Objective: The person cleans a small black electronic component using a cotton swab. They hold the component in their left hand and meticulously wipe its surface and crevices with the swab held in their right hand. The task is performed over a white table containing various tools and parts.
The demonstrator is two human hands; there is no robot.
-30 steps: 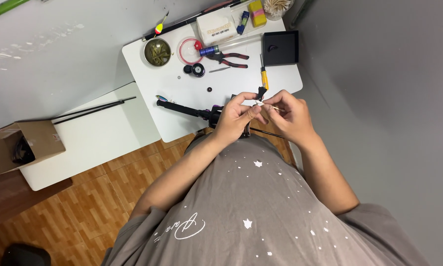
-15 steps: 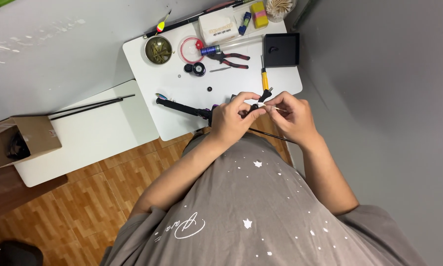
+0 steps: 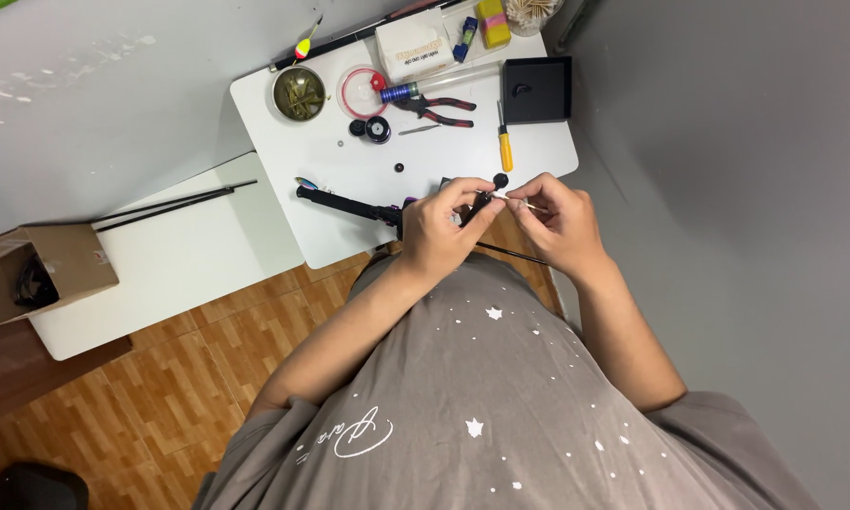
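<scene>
My left hand (image 3: 441, 229) grips a small black part with a round knob (image 3: 497, 183), which looks like a fishing reel handle, at the front edge of a white table (image 3: 349, 222). My right hand (image 3: 559, 219) pinches a thin pale stick (image 3: 519, 202) whose tip touches that part. A black rod handle (image 3: 344, 203) lies on the table and runs under my left hand. A thin black rod (image 3: 510, 253) passes below both hands.
On the table lie red-handled pliers (image 3: 436, 109), a yellow-handled tool (image 3: 505, 146), a black box (image 3: 535, 89), a round tin (image 3: 298, 93), a red ring (image 3: 362, 92) and small black parts (image 3: 372, 128). A second white table (image 3: 160, 264) with thin black rods (image 3: 174, 204) and a cardboard box (image 3: 37, 272) stand to the left.
Both hands stay together on the small black part; the fingers have shifted slightly, and the view has drifted a little.
</scene>
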